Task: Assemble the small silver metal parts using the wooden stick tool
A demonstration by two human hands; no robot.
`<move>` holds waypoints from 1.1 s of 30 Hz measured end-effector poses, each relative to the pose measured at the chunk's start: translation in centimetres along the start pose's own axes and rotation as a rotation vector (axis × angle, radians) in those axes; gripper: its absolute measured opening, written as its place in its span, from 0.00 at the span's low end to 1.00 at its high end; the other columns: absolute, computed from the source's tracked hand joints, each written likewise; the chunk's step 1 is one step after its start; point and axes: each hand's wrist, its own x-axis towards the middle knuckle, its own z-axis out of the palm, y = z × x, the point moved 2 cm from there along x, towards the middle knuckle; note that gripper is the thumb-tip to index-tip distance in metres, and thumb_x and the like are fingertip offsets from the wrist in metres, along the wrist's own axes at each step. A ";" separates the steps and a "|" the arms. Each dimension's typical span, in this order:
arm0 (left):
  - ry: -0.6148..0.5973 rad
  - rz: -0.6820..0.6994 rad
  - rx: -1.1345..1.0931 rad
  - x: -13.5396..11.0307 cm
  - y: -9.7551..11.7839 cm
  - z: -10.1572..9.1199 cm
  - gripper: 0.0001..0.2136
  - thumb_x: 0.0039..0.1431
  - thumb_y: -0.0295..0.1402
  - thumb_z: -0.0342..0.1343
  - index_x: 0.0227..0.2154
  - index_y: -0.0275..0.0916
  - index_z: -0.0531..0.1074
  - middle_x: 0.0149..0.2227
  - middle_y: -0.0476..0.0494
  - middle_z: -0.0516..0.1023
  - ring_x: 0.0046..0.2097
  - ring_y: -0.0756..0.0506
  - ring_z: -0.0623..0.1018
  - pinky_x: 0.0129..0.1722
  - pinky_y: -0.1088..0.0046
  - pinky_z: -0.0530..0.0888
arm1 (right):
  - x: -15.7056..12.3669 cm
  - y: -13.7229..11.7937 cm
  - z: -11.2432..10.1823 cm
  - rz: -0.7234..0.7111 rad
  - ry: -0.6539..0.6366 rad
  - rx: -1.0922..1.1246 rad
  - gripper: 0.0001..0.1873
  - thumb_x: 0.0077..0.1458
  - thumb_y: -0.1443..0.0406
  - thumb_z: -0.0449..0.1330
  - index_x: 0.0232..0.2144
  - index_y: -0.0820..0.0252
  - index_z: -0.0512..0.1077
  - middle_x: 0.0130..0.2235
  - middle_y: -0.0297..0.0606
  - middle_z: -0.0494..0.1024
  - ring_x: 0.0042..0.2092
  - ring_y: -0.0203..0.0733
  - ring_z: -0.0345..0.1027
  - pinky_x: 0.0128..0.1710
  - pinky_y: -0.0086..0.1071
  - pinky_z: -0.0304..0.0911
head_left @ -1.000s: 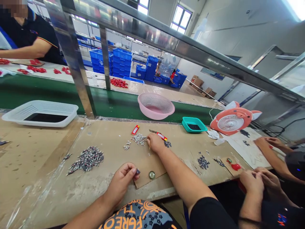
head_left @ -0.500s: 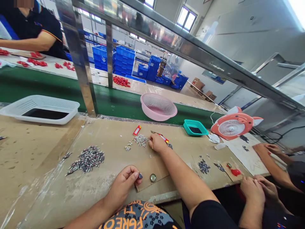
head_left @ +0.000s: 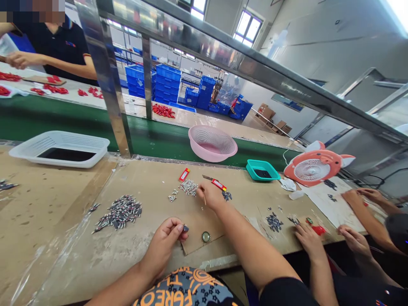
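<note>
Left hand (head_left: 162,242): fingertips and thumb closed on a small dark part (head_left: 185,228), too small to identify. Right hand (head_left: 212,196): fingers pinch a thin wooden stick (head_left: 204,198), tip down, over a cardboard sheet (head_left: 199,227). Metal bottle cap (head_left: 205,236) lies on the sheet, just right of the left hand.

Tan workbench (head_left: 73,255) is littered: large pile of dark-and-silver small parts (head_left: 119,212), smaller silver pile (head_left: 188,187), red-handled craft knife (head_left: 215,184) beside the right hand. Further along: pink colander (head_left: 212,143), white tray (head_left: 60,148), teal tray (head_left: 262,170), pig-shaped fan (head_left: 314,168).

Co-worker's hands (head_left: 318,243) at right. Behind: green conveyor belt (head_left: 63,119), another worker's hand (head_left: 19,60) near red parts (head_left: 54,89), stacked blue crates (head_left: 165,80), cardboard boxes (head_left: 266,112).
</note>
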 end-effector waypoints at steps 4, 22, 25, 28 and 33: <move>0.033 0.011 -0.025 0.2 -0.1 0.0 0.09 0.54 0.38 0.57 0.31 0.38 0.70 0.29 0.47 0.75 0.31 0.49 0.73 0.33 0.74 0.68 | -4.8 -3.1 -0.3 -0.104 0.017 0.262 0.05 0.55 0.70 0.53 0.33 0.59 0.70 0.29 0.31 0.74 0.32 0.33 0.66 0.33 0.23 0.59; -0.001 0.127 0.256 0.1 -0.1 0.1 0.07 0.54 0.38 0.57 0.31 0.39 0.72 0.29 0.47 0.76 0.34 0.46 0.73 0.36 0.72 0.69 | -8.9 -5.1 -0.5 -0.136 -0.106 0.488 0.06 0.49 0.72 0.57 0.31 0.59 0.66 0.27 0.30 0.70 0.29 0.32 0.63 0.28 0.23 0.57; -0.005 0.145 0.309 0.0 -0.1 0.1 0.07 0.54 0.37 0.56 0.31 0.39 0.73 0.30 0.47 0.76 0.34 0.46 0.73 0.36 0.72 0.69 | -8.9 -5.1 -0.5 -0.123 -0.122 0.499 0.06 0.49 0.71 0.58 0.32 0.59 0.66 0.27 0.30 0.71 0.28 0.32 0.63 0.27 0.23 0.56; -0.016 0.155 0.345 0.0 -0.2 0.0 0.06 0.53 0.36 0.58 0.31 0.39 0.72 0.31 0.47 0.75 0.35 0.46 0.73 0.36 0.73 0.69 | -8.9 -5.2 -0.6 -0.117 -0.133 0.511 0.05 0.49 0.70 0.58 0.32 0.59 0.66 0.27 0.30 0.71 0.28 0.32 0.63 0.26 0.22 0.56; 0.012 0.149 0.253 -0.3 -0.1 0.3 0.10 0.52 0.35 0.59 0.37 0.41 0.68 0.31 0.48 0.74 0.35 0.46 0.74 0.37 0.72 0.70 | -9.5 -5.5 -0.8 -0.121 -0.119 0.554 0.06 0.49 0.70 0.58 0.32 0.58 0.66 0.28 0.30 0.72 0.29 0.33 0.65 0.27 0.23 0.57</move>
